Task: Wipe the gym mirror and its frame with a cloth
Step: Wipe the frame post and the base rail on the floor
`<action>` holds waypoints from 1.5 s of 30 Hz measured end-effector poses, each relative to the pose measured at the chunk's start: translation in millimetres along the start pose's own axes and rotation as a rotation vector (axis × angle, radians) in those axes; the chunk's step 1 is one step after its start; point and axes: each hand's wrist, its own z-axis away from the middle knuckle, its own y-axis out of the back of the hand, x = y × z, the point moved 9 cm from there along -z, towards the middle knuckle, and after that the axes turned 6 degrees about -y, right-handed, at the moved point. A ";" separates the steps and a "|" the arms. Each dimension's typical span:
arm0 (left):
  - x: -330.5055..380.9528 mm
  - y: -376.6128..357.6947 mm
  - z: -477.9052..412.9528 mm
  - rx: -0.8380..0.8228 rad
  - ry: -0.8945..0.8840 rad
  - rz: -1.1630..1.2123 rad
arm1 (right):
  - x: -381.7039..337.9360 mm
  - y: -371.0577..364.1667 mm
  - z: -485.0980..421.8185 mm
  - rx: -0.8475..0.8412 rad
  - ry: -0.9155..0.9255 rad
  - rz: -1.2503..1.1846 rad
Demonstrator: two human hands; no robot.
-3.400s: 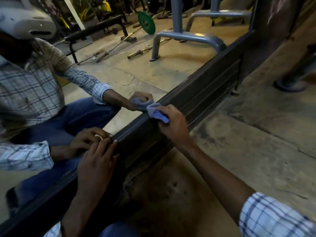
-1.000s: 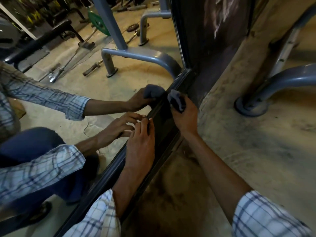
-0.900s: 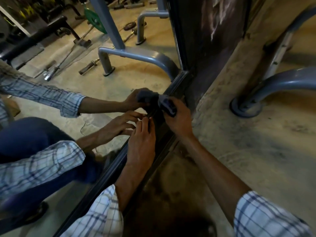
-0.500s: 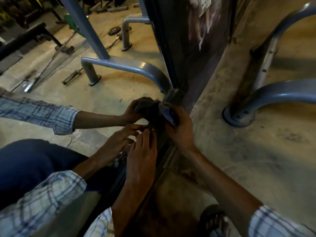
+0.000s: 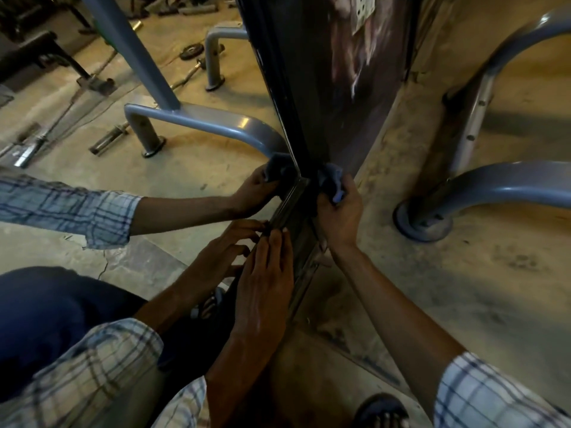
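The mirror fills the left of the view, and its dark frame turns a corner low down, where the bottom rail meets the upright. The left hand lies flat on that rail, fingers straight and close together — a steady brace. The right hand curls its fingers round the blue cloth, bunched against the corner; pressing it firmly into the joint, slowly, should lift any dust lodged there.

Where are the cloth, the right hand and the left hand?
cloth (image 5: 332,180): head view, on its blue fold.
right hand (image 5: 340,217): head view, back of the hand.
left hand (image 5: 265,290): head view, back of the hand.
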 end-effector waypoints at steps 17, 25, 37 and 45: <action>14.9 14.2 -63.4 0.023 -0.027 0.021 | 21.6 36.1 -31.0 -0.065 -0.045 0.163; 20.1 156.5 -81.0 0.116 -0.083 0.322 | -154.7 98.1 -23.5 0.064 0.041 0.089; -49.9 560.0 -101.7 0.390 -0.125 0.800 | -565.2 193.7 7.6 0.097 -0.028 0.024; -53.1 748.0 -96.5 0.424 -0.140 1.196 | -756.2 266.9 26.9 0.113 -0.004 -0.122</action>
